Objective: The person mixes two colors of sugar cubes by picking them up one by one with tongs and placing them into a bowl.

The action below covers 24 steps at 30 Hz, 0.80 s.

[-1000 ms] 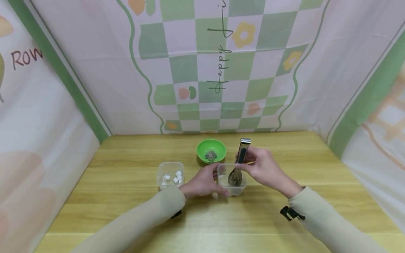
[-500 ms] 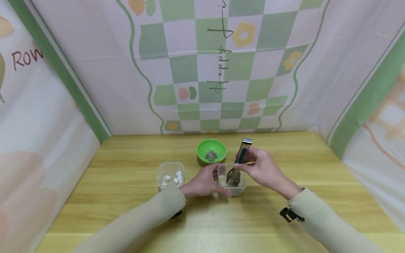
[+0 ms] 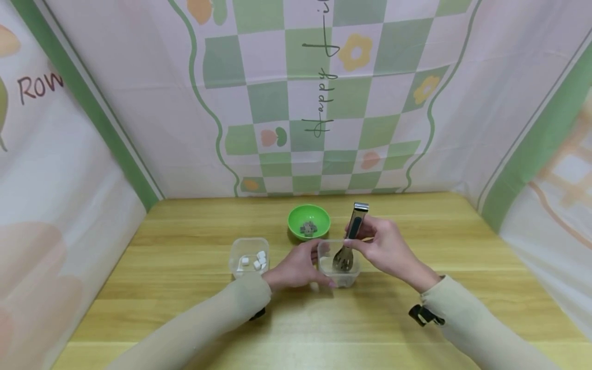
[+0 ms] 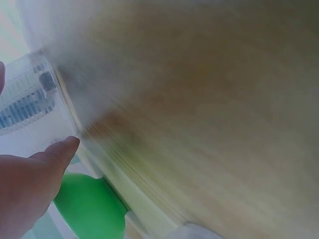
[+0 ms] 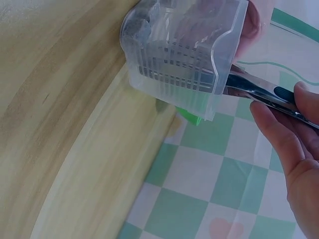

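Note:
In the head view, my right hand (image 3: 386,246) pinches a pair of metal tongs (image 3: 355,226) with dark grip inlays, thumb and fingers on the handle. The tongs slant downward, their slotted heads inside a clear plastic container (image 3: 339,280). My left hand (image 3: 298,264) holds that container from its left side, thumb at the front and fingers toward the back. Through the wall in the right wrist view, a small dark lump (image 5: 143,32) shows near the container's bottom; whether the tongs touch it I cannot tell. Just behind stands a green bowl (image 3: 296,213) with several small grey-brown pieces (image 3: 308,227).
Left of my left hand, a second clear container (image 3: 236,252) holds several white cubes (image 3: 259,259); my sleeve partly covers its front. Everything stands on a wood-grain table (image 3: 194,221), with a printed cloth (image 3: 307,97) hanging behind it.
Inside the container the tongs' heads swung slightly left, then back right. They look narrower now than half a second ago. My left hand, the containers and the bowl stay put.

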### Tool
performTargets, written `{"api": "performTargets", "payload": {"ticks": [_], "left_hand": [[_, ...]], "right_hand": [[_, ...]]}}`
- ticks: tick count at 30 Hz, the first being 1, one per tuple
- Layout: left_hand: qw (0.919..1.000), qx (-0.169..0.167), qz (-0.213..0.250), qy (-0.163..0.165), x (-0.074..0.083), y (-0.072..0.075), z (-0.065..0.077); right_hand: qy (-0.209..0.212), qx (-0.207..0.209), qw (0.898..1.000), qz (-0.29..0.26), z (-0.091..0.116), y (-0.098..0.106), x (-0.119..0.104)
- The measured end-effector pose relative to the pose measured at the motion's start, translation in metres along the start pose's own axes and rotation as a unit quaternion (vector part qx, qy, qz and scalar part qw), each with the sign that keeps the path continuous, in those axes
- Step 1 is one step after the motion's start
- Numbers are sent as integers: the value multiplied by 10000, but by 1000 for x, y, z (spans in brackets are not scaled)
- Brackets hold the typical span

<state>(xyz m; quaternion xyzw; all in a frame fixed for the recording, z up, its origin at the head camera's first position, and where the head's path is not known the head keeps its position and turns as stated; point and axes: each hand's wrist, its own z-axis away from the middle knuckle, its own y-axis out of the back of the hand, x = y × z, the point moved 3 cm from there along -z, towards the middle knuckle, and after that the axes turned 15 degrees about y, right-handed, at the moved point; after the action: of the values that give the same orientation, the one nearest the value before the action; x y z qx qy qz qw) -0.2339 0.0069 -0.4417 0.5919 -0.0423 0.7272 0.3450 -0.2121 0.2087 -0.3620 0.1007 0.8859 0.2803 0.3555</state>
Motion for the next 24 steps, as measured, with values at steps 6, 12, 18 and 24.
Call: {"api": "performTargets", "payload": {"ticks": [6, 12, 18, 24], "left_hand": [[10000, 1, -31, 38, 1, 0, 1], [10000, 9, -39, 32, 1, 0, 0], [10000, 25, -65, 55, 0, 0, -1], [10000, 6, -23, 63, -1, 0, -1]], "right_hand": [[97, 123, 9999, 29, -1, 4, -4], [276, 365, 9989, 33, -8, 13, -14], [500, 621, 9968, -79, -17, 24, -27], [652, 810, 9945, 123, -27, 31, -32]]}}
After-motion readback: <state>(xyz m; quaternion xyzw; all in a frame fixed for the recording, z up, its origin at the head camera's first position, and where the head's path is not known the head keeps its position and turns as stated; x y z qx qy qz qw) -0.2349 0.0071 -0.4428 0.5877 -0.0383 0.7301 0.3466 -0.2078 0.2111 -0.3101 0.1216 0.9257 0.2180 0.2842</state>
